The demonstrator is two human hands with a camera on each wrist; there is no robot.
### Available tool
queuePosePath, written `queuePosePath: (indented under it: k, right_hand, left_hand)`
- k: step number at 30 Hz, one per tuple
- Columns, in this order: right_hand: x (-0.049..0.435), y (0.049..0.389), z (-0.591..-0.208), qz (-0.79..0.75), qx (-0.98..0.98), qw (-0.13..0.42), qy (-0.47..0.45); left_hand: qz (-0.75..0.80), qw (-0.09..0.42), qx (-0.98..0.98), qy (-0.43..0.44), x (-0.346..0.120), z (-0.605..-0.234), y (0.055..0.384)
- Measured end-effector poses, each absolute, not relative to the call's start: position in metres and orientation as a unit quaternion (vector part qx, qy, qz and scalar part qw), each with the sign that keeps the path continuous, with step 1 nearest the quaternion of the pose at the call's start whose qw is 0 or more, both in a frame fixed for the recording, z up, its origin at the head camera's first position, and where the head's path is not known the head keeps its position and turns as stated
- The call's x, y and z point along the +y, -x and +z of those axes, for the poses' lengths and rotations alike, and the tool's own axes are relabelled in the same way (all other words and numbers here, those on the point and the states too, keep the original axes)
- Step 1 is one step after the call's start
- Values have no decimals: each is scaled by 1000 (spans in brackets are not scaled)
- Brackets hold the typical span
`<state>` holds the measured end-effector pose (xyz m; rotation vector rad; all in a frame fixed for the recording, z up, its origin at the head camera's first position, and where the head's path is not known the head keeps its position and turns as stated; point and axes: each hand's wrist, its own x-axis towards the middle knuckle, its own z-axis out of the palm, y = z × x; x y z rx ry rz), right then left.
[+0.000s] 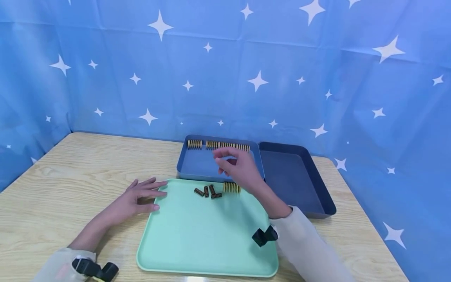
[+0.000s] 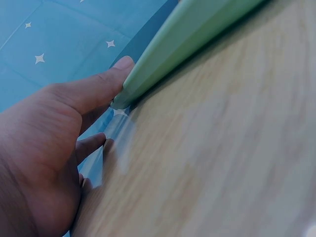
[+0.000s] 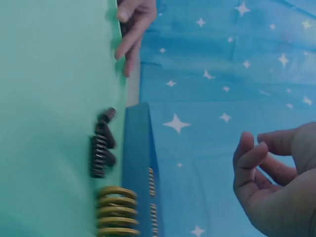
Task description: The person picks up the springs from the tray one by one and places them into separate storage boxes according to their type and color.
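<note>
My left hand [image 1: 138,197] has its fingers spread at the left rim of the green tray [image 1: 204,231], the fingertips over the edge. In the left wrist view its thumb [image 2: 106,84] lies along the rim. My right hand [image 1: 239,166] hovers above the blue tray [image 1: 197,164], fingers bent loosely, with nothing visible between thumb and fingertips. Just below it, a large yellow coil spring [image 1: 231,187] lies at the green tray's far edge. Several small dark coil springs [image 1: 206,191] lie to its left. Yellow springs [image 1: 194,144] stand in a row along the blue tray's back wall.
A dark navy tray [image 1: 296,180] stands at the right, beside the blue tray and behind the right forearm. The wooden table [image 1: 70,172] extends on both sides. A blue star-patterned curtain [image 1: 225,70] hangs behind it.
</note>
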<state>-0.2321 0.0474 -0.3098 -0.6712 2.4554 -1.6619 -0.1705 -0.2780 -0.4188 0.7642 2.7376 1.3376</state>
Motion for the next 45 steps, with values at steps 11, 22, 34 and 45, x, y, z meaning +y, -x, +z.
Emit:
queuePosePath:
  k: [11, 22, 34, 45]
  right_hand:
    - [57, 218, -355, -546, 801, 90, 229]
    - [64, 217, -370, -492, 820, 111, 271]
    - [72, 212, -380, -461, 831, 142, 279]
    - [75, 212, -384, -452, 829, 148, 294]
  left_hand:
    - [422, 4, 875, -239, -276, -419, 171]
    - [427, -1, 872, -238, -276, -418, 170]
    - [427, 1, 871, -241, -277, -420, 170]
    - [425, -3, 872, -241, -276, -421, 170]
